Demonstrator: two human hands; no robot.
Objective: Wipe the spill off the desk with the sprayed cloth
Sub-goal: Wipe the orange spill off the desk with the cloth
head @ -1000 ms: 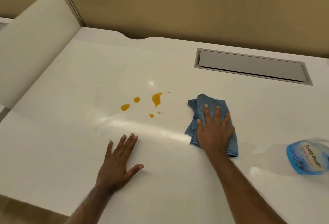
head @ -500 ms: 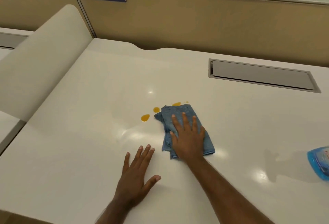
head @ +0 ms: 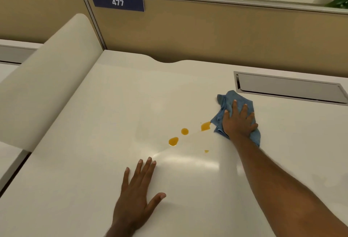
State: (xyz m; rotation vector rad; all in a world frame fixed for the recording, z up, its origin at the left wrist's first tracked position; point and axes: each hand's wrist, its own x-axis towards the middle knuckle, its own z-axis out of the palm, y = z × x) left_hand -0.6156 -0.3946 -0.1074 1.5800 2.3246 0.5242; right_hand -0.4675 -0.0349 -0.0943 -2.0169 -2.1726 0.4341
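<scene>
Orange drops of the spill (head: 173,141) lie on the white desk (head: 113,124), with more drops toward the right. A crumpled blue cloth (head: 228,101) lies just right of them, its lower left edge touching the rightmost orange patch. My right hand (head: 237,122) presses flat on the cloth, fingers spread. My left hand (head: 137,189) rests flat on the bare desk nearer to me, below the drops, holding nothing.
A grey cable hatch (head: 288,88) is set in the desk behind the cloth. A tan partition (head: 207,29) with a "477" plate (head: 117,2) stands at the back. A curved white side panel (head: 47,82) borders the left.
My right hand slid the cloth left over part of the spill, then back to the right and farther away. Part of the large drop is gone. The spray bottle has left the view.
</scene>
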